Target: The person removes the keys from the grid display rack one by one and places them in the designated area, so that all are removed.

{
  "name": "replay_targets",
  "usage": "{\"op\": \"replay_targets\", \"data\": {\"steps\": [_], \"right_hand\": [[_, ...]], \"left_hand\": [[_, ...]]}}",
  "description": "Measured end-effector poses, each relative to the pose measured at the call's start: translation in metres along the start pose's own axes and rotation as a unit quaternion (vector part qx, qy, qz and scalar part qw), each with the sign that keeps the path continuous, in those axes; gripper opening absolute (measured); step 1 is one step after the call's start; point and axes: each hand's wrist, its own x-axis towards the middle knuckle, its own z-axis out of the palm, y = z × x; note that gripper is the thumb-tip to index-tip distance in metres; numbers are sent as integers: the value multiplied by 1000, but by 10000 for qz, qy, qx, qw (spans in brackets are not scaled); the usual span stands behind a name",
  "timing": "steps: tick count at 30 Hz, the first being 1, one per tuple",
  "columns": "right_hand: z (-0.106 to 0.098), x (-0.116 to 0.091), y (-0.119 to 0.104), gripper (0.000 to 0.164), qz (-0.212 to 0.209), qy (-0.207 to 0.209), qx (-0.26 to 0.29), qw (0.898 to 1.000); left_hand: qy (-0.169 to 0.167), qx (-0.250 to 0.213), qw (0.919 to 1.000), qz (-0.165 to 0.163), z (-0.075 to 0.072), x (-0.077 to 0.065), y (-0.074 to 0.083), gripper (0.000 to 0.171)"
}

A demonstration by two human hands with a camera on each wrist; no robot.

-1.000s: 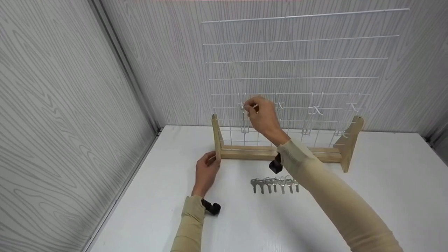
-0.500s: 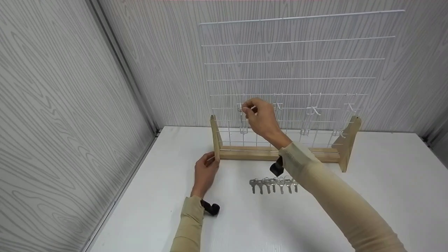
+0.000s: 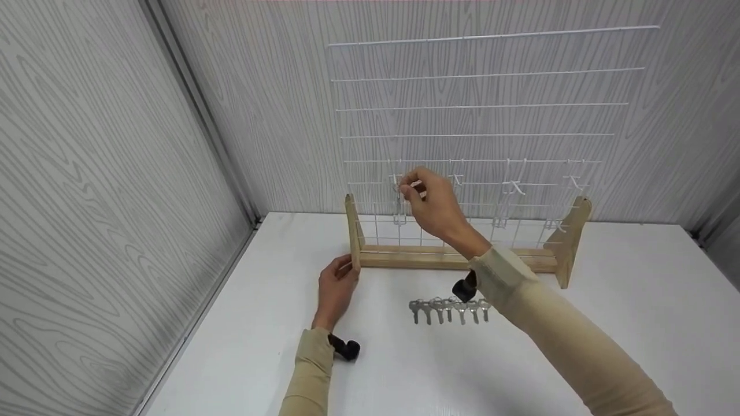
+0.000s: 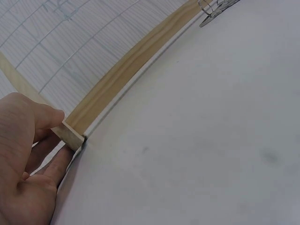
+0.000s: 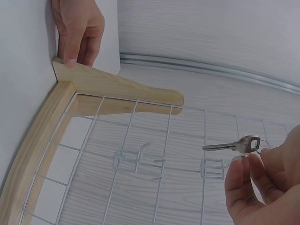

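My right hand [image 3: 436, 202] pinches the split ring [image 5: 264, 145] of a silver key [image 5: 234, 145] between thumb and fingertips, in front of the wire grid. The key lies close to a white wire hook [image 5: 213, 168] on the grid's left side; the fingers partly cover this hook. Low at the left, my left hand [image 3: 336, 289] grips the front end of the rack's wooden side piece [image 4: 71, 135], thumb on one face and fingers on the other. The grid rack [image 3: 416, 261] stands upright on its wooden base.
Several keys with rings [image 3: 448, 309] lie in a row on the white table [image 3: 404, 375] before the rack. More white hooks [image 3: 513, 186] hang along the grid to the right. Wood-grain panels [image 3: 104, 202] close off the left and back.
The head view has tilted slightly, shifting the whole scene. My right hand has sunk a little against the left hook, still pinching the key's ring. My left hand keeps its grip.
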Motion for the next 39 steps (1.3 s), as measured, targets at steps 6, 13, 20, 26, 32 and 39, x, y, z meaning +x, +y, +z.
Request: {"op": "replay_targets", "data": {"steps": [6, 13, 20, 26, 32, 39], "right_hand": [[-7, -12, 1, 13, 135, -208, 40, 9997], [-20, -23, 7, 12, 173, -115, -247, 9995], [-36, -37, 22, 11, 488, -91, -330, 9982], [-48, -47, 33, 11, 614, -111, -166, 9979], [-58, -56, 41, 11, 754, -77, -414, 9963], [-68, -67, 54, 11, 914, -113, -507, 9945]], "left_hand": [[15, 123, 9999, 1, -1, -2, 0, 39], [-6, 162, 9998, 152, -1, 0, 2, 40], [-8, 263, 9995, 158, -1, -2, 1, 40], [9, 163, 9997, 164, 1, -2, 0, 40], [24, 98, 9998, 187, 0, 1, -1, 38], [38, 136, 9997, 206, 1, 1, -2, 37]]}}
